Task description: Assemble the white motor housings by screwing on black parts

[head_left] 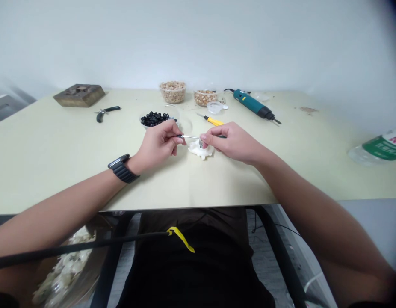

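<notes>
The left hand (161,143) pinches a small dark piece (180,136) at one end of a thin metal rod (191,137); the right hand (233,143) has thumb and fingertips closed at the rod's other end. The rod spans the gap, nearly level, above a white knobby piece (200,151) on the tabletop (166,188), just in front of the black beads (155,118). Good handling probably means a light, steady pinch, both ends in line, and pressure along the rod rather than across it. Fingertips seem best kept beside the tip, clear of any slip. What the right fingers cover cannot be told.
</notes>
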Action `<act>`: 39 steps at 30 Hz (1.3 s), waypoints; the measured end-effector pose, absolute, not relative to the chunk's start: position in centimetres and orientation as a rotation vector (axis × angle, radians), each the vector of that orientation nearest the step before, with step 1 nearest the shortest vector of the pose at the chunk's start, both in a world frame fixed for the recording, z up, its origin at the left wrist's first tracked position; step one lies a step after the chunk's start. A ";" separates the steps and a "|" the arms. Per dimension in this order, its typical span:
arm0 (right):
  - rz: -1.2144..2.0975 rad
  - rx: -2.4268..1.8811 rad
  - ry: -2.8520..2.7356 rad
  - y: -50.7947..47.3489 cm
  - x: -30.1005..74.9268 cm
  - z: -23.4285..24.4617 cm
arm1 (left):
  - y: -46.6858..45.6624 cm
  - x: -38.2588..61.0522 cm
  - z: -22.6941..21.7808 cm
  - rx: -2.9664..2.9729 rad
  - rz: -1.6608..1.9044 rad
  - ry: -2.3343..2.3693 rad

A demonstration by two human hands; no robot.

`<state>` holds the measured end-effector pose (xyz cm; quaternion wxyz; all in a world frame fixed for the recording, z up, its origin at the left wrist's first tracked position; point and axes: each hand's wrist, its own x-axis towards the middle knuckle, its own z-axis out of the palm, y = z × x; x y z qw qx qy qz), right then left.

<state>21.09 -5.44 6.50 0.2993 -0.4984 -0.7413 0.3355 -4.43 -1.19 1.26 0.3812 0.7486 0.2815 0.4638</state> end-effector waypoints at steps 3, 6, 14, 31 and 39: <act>0.845 -1.320 -2.029 -5.2 21.3 6.3 | -1.2 -4.5 1.2 1.945 1.194 0.720; 0.877 -1.315 -2.065 -5.2 21.3 6.3 | -1.2 -4.6 1.1 2.044 1.201 0.738; 0.936 -1.312 -1.951 -5.8 21.0 6.8 | -1.1 -4.1 1.6 1.877 1.204 0.692; 1.034 -1.283 -1.906 -5.8 21.2 6.6 | -1.5 -3.8 1.9 1.793 1.184 0.669; 1.140 -1.305 -1.863 -5.7 21.1 6.5 | -1.5 -4.1 1.9 1.885 1.198 0.714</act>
